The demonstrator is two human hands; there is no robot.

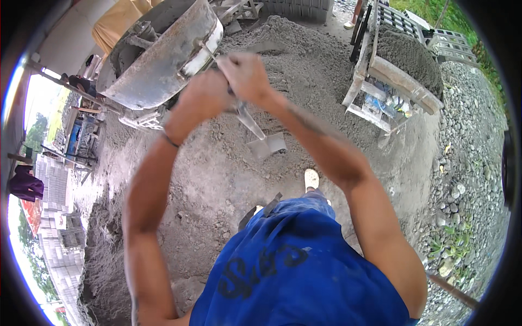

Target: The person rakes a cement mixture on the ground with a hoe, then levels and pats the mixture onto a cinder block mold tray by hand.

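Both my arms are stretched forward, and my hands meet close together over the top of a shovel. My left hand (204, 98) is closed and slightly blurred. Just beyond it on the right, my right hand (243, 75) is also closed around the handle end. Below my hands the shovel (252, 126) slants down toward me, with its flat grey blade (267, 145) at the grey, sandy ground. My fists cover most of the grip. Behind my left hand stands a large round metal mixing drum (157, 65), crusted with cement.
A mound of grey sandy mix (293, 49) lies ahead. A cement-caked stand (405, 76) heaped with mix is at the right, beside gravel (462, 163). Stacked concrete blocks (57, 233) stand far left. My light shoe (311, 178) is close behind the blade.
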